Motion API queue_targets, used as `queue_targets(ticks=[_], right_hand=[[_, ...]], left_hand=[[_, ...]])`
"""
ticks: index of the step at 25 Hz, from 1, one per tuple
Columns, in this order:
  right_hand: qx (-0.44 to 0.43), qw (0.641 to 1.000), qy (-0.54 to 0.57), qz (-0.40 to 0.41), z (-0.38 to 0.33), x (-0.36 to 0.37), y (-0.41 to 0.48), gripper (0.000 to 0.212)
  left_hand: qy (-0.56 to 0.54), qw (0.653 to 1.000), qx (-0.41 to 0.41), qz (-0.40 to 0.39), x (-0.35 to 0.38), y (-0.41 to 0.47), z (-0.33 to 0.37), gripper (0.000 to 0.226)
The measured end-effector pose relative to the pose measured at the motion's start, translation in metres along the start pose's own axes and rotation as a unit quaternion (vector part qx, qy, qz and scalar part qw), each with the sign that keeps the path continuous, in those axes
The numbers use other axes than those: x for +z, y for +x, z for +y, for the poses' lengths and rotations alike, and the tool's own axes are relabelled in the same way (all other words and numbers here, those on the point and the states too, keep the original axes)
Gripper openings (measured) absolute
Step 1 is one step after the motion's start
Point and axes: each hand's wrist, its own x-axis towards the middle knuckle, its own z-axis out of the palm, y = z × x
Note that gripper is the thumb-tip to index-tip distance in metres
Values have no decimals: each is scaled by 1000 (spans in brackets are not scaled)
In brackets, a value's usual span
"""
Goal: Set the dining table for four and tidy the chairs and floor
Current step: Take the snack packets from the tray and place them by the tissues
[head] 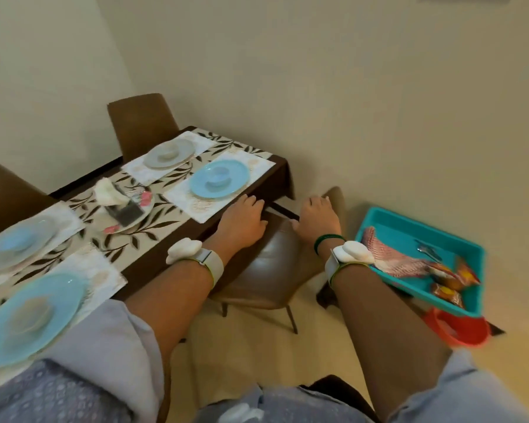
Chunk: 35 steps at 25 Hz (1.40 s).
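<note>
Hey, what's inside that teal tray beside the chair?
The teal tray holds a pink patterned cloth, metal cutlery and orange snack packets. Its near left corner is covered by the right arm.

Near blue plate (0,340) blurred; brown chair (0,190) cut by left edge; tray (403,236) contents indistinct.

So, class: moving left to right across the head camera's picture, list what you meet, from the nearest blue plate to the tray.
Nearest blue plate → napkin dish → far blue plate → left hand → right hand, gripping the chair → teal tray.
</note>
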Motion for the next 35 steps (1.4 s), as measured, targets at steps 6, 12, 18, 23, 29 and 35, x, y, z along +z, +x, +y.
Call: queue_targets(ticks=[6, 12, 18, 23, 29, 35], right_hand=[[143, 990, -8, 6, 160, -7, -60, 63], [224, 974, -13, -15, 316, -8, -115, 64], [284, 955, 14, -86, 446, 17, -158, 62], [326, 937, 62, -112, 502, 59, -136, 55], [368, 910, 98, -162, 560, 142, -81, 50], [296, 928, 56, -218, 618, 229, -33, 49]], left_hand=[[-1, 993, 116, -19, 35, 67, 149, 61], [-20, 982, 178, -66, 89, 116, 303, 62], [-24, 966, 217, -136, 158, 147, 423, 60], [-19, 954, 235, -186, 206, 187, 458, 60], [-34, 945, 215, -245, 298, 267, 478, 62], [-28, 924, 276, -264, 400, 337, 502, 77]])
